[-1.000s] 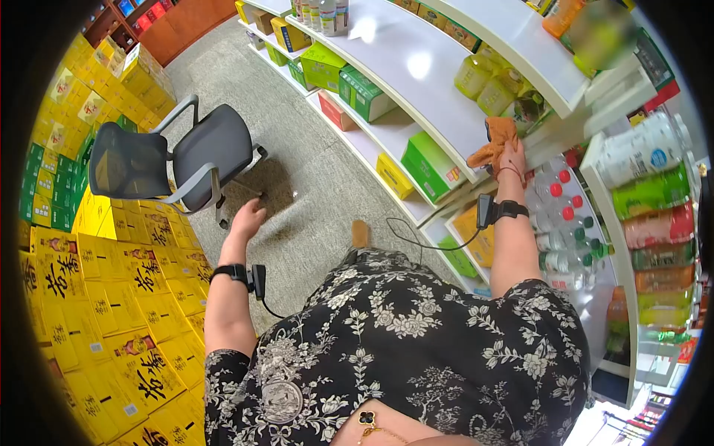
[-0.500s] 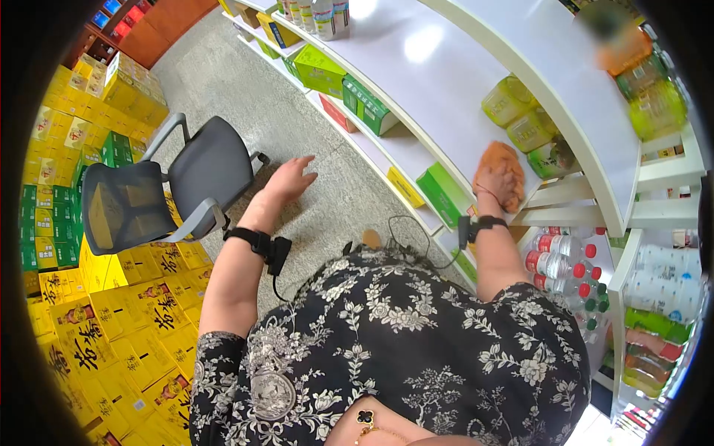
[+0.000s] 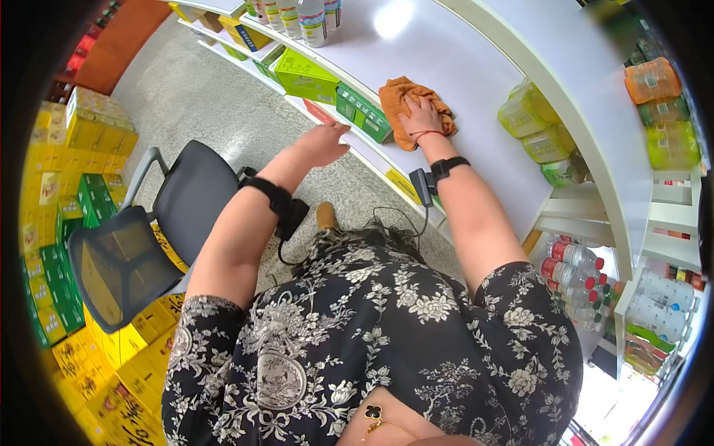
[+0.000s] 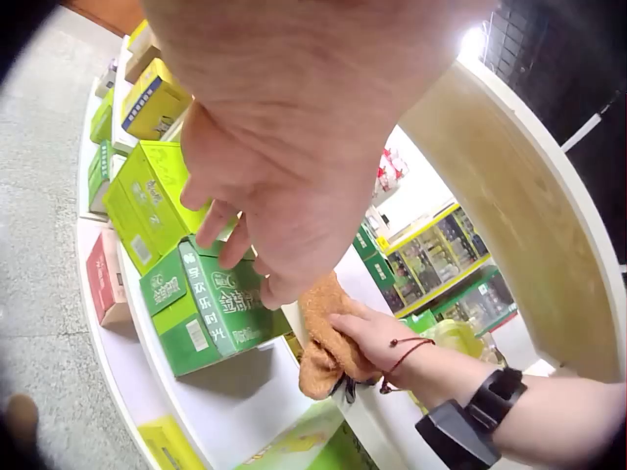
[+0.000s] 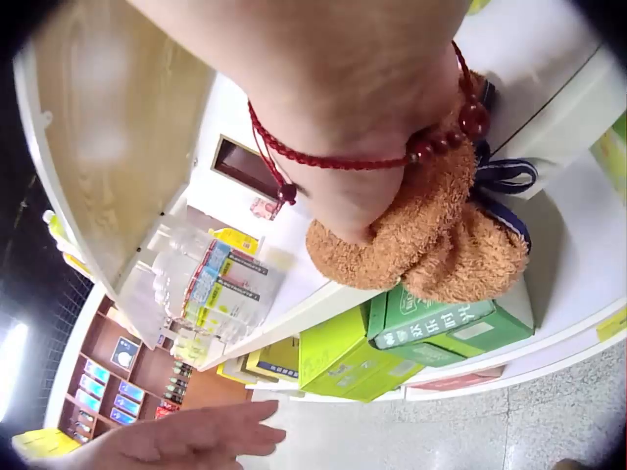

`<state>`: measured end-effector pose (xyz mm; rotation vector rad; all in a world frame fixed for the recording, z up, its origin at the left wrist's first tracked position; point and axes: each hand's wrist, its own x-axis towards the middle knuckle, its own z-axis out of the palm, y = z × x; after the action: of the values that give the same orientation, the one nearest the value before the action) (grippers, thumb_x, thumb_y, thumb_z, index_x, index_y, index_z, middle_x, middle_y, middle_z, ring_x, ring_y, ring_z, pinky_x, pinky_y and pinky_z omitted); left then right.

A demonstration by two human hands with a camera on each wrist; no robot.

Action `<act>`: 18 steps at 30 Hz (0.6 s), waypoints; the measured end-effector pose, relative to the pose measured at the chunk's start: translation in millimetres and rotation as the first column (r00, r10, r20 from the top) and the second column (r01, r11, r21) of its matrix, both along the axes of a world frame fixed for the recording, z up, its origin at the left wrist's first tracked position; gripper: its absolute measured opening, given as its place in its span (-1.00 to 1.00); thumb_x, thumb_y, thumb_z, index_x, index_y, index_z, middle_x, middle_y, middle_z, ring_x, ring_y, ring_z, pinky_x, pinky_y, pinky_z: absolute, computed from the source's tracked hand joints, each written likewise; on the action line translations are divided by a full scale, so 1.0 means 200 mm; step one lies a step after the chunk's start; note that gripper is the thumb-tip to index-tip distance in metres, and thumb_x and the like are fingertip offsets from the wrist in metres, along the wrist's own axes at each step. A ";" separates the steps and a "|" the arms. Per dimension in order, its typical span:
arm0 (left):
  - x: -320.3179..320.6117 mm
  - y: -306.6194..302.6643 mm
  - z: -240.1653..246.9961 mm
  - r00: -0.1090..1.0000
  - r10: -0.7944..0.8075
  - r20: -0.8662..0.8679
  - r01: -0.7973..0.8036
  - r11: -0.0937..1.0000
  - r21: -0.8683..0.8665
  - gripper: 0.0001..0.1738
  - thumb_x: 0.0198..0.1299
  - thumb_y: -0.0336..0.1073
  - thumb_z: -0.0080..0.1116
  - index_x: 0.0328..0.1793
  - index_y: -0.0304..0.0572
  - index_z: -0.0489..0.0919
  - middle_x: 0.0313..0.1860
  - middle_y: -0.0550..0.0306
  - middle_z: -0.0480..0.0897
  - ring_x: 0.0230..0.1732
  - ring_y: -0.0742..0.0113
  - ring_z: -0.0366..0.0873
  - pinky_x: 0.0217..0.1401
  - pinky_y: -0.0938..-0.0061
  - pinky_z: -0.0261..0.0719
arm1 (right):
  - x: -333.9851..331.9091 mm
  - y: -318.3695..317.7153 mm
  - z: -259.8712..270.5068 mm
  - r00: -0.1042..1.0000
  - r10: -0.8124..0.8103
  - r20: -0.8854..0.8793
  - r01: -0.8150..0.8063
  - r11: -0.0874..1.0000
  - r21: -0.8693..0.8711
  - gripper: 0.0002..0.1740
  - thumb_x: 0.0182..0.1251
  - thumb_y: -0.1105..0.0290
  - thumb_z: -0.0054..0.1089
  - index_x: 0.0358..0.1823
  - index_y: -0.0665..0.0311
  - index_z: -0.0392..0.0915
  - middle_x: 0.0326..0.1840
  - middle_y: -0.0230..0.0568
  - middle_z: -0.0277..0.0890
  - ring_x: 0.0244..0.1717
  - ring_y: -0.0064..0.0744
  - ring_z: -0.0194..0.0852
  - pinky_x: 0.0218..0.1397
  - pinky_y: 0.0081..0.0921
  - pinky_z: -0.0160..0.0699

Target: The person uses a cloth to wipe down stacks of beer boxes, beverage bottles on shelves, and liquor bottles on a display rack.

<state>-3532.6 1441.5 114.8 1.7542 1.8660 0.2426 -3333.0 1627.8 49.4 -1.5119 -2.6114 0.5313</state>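
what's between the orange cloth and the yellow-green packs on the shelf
The head view shows only bare white shelf between the orange cloth and the yellow-green packs.

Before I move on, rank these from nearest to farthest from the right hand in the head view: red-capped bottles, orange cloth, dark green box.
1. Orange cloth: directly under the right hand, touching it.
2. Dark green box: just left of the hand in the picture.
3. Red-capped bottles: farthest, toward the picture's lower right.
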 end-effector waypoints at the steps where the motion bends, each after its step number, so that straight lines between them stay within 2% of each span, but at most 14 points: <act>1: -0.05 0.06 -0.04 1.000 -0.017 0.016 0.017 1.000 -0.009 -0.40 0.19 -0.13 0.07 0.33 -0.26 0.36 0.20 -0.28 0.46 0.24 -0.15 0.40 0.29 0.18 0.38 | 0.02 -0.02 0.01 0.998 0.028 -0.062 -0.028 1.000 -0.001 -0.38 0.24 -0.02 -0.01 0.37 -0.19 0.29 0.48 -0.11 0.08 0.49 0.00 -0.04 0.47 -0.01 -0.01; 2: -0.12 0.14 -0.08 0.999 -0.036 0.005 0.036 0.999 0.019 -0.39 0.18 -0.16 0.10 0.35 -0.22 0.34 0.18 -0.27 0.47 0.23 -0.16 0.41 0.29 0.16 0.38 | 0.09 -0.01 -0.03 0.994 0.046 -0.101 -0.038 0.996 0.076 -0.39 0.22 -0.01 0.03 0.34 -0.17 0.34 0.43 -0.10 0.16 0.45 -0.04 0.03 0.45 -0.02 0.03; 4: -0.18 0.29 -0.13 0.999 -0.049 -0.004 0.049 0.999 0.017 -0.33 0.15 -0.20 0.14 0.41 -0.16 0.28 0.21 -0.26 0.44 0.26 -0.17 0.38 0.32 0.15 0.36 | 0.34 0.00 -0.08 0.989 -0.021 -0.146 0.044 0.986 0.158 -0.40 0.19 0.10 0.12 0.27 0.11 0.40 0.33 0.00 0.28 0.37 0.05 0.15 0.41 -0.13 0.13; 5: -0.22 0.34 -0.17 0.998 -0.063 0.016 0.063 0.998 0.013 -0.33 0.15 -0.20 0.14 0.41 -0.16 0.28 0.21 -0.26 0.44 0.26 -0.17 0.38 0.32 0.15 0.36 | 0.49 -0.04 -0.04 0.989 -0.108 -0.100 0.126 0.973 0.193 -0.40 0.19 0.12 0.14 0.25 0.20 0.40 0.31 0.06 0.29 0.35 0.08 0.17 0.41 -0.15 0.16; 6: -0.26 0.40 -0.20 0.997 -0.064 -0.046 0.067 0.996 0.066 -0.31 0.14 -0.22 0.14 0.42 -0.15 0.26 0.25 -0.26 0.40 0.29 -0.16 0.34 0.35 0.15 0.34 | 0.65 -0.08 -0.02 0.968 -0.250 -0.023 0.249 0.948 0.197 -0.41 0.21 0.10 0.10 0.25 0.20 0.40 0.33 0.09 0.27 0.36 0.07 0.17 0.42 -0.12 0.14; 7: -0.29 0.44 -0.23 0.992 -0.061 -0.112 0.075 0.990 0.119 -0.30 0.13 -0.23 0.14 0.43 -0.14 0.24 0.29 -0.25 0.37 0.32 -0.15 0.31 0.37 0.15 0.32 | 0.85 -0.11 -0.04 0.901 -0.422 0.102 0.398 0.897 0.195 -0.39 0.24 0.05 0.03 0.26 0.21 0.39 0.37 0.06 0.24 0.40 0.02 0.13 0.44 -0.15 0.12; 8: -0.30 0.47 -0.19 0.990 -0.033 -0.138 0.039 0.998 0.046 -0.28 0.11 -0.26 0.14 0.44 -0.13 0.23 0.38 -0.18 0.27 0.39 -0.12 0.22 0.40 0.16 0.28 | 0.98 -0.18 0.05 0.803 -0.564 0.192 0.536 0.825 0.178 -0.36 0.26 0.00 -0.05 0.30 0.21 0.36 0.40 0.05 0.22 0.44 -0.01 0.07 0.46 -0.17 0.10; 9: -0.33 0.50 -0.20 0.992 -0.034 -0.124 0.040 0.998 0.047 -0.28 0.11 -0.26 0.14 0.44 -0.13 0.23 0.38 -0.18 0.27 0.39 -0.12 0.22 0.40 0.16 0.28 | 1.21 -0.17 -0.02 0.698 -0.643 0.315 0.627 0.761 0.167 -0.33 0.28 -0.02 -0.11 0.34 0.19 0.32 0.41 0.03 0.21 0.46 -0.03 0.06 0.47 -0.19 0.09; 10: -0.37 0.54 -0.23 0.987 -0.023 -0.159 0.035 0.997 0.071 -0.28 0.11 -0.26 0.13 0.44 -0.11 0.23 0.40 -0.13 0.25 0.41 -0.09 0.20 0.40 0.15 0.28 | 1.36 -0.20 -0.04 0.599 -0.733 0.323 0.725 0.668 0.170 -0.32 0.27 -0.02 -0.10 0.35 0.19 0.31 0.41 0.06 0.21 0.45 0.01 0.08 0.47 -0.16 0.08; 12: -0.41 0.61 -0.27 0.982 -0.007 -0.186 0.023 0.996 0.085 -0.28 0.10 -0.27 0.13 0.44 -0.09 0.23 0.42 -0.09 0.23 0.42 -0.07 0.18 0.41 0.14 0.27 | 1.56 -0.27 -0.10 0.427 -0.878 0.216 0.874 0.462 0.151 -0.29 0.25 -0.04 -0.09 0.37 0.18 0.29 0.41 0.11 0.19 0.42 0.07 0.11 0.46 -0.11 0.08; 14: -0.45 0.64 -0.27 0.967 0.019 -0.255 0.012 0.992 0.122 -0.29 0.11 -0.28 0.12 0.44 -0.05 0.24 0.45 0.01 0.19 0.46 -0.02 0.12 0.41 0.13 0.28 | 1.50 -0.30 -0.12 0.342 -0.931 0.127 0.918 0.360 0.164 -0.27 0.23 -0.05 -0.08 0.39 0.17 0.27 0.41 0.16 0.17 0.40 0.14 0.15 0.46 -0.06 0.07; 15: -0.46 0.64 -0.27 0.969 0.018 -0.248 0.010 0.994 0.112 -0.29 0.11 -0.28 0.12 0.44 -0.05 0.24 0.45 0.01 0.19 0.46 -0.02 0.12 0.41 0.13 0.28 | 1.47 -0.31 -0.13 0.273 -0.946 0.176 0.934 0.305 0.188 -0.27 0.22 -0.06 -0.07 0.38 0.13 0.27 0.42 0.13 0.17 0.39 0.16 0.15 0.44 -0.01 0.08; 17: -0.48 0.65 -0.25 0.940 -0.022 -0.342 0.053 0.995 0.081 -0.30 0.11 -0.29 0.12 0.44 0.00 0.25 0.46 0.05 0.19 0.48 -0.02 0.08 0.41 0.12 0.28 | 1.02 -0.25 0.04 0.224 -0.934 0.280 0.936 0.286 0.205 -0.29 0.21 -0.06 -0.04 0.38 0.05 0.27 0.43 0.09 0.16 0.39 0.18 0.16 0.39 0.10 0.12; 18: -0.47 0.66 -0.27 0.954 -0.023 -0.300 0.051 0.995 0.086 -0.30 0.11 -0.30 0.12 0.44 0.02 0.25 0.46 0.09 0.19 0.49 -0.03 0.05 0.42 0.13 0.27 | 0.78 -0.20 0.13 0.239 -0.920 0.311 0.933 0.306 0.188 -0.29 0.20 -0.07 -0.02 0.38 0.01 0.28 0.43 0.06 0.16 0.38 0.19 0.16 0.37 0.15 0.13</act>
<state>-3627.4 1574.2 60.2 1.9782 2.0572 0.0507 -3176.9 1587.3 75.8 -2.9587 -1.2319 0.1234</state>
